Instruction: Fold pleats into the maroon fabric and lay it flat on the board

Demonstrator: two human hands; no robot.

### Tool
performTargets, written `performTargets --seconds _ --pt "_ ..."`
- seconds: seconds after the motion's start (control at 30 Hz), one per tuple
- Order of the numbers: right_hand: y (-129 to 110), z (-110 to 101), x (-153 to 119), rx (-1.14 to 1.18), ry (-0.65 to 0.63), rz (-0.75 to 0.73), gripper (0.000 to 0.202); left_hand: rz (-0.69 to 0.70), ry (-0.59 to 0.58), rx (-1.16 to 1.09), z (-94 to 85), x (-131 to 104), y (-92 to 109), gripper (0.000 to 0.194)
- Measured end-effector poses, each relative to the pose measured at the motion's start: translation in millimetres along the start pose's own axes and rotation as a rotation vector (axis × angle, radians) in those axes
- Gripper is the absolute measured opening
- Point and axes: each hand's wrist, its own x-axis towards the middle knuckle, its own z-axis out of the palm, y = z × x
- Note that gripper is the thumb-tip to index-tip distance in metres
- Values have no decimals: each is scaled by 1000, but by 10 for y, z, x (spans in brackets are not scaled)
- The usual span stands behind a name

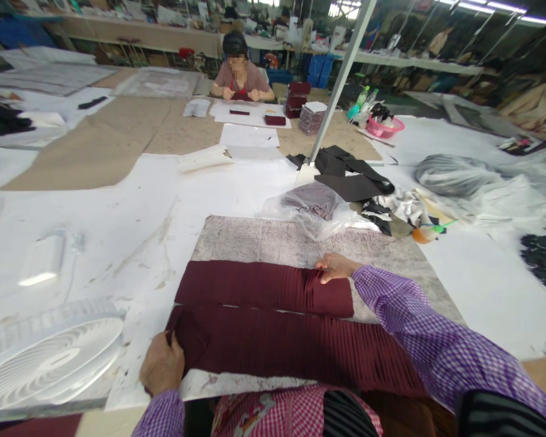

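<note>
Two rows of overlapping maroon fabric pieces lie side by side on a stained grey board (236, 237). My left hand (164, 363) grips the left end of the near row of maroon fabric pieces (273, 343), its fingers curled around the edge and the fabric bunching there. My right hand (337, 267) rests on the far row of maroon fabric pieces (246, 284), near its right end, with the fingers spread over the top edge. The right forearm crosses above the right part of the near row.
A white fan (57, 361) stands at the left edge. Beyond the board lie a clear plastic bag (318, 206), black fabric scraps (355, 176) and a small bottle with orange liquid (422, 234). A metal pole (341, 85) rises behind them. A person (241, 76) sits across the table.
</note>
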Motion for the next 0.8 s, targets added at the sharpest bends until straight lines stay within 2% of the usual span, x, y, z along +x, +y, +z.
performTargets --seconds 0.23,0.8 --pt "240 122 -242 96 -97 127 27 6 5 1 -12 -7 14 35" --pt "307 168 -207 97 -130 138 24 17 8 -5 24 -13 -22 31"
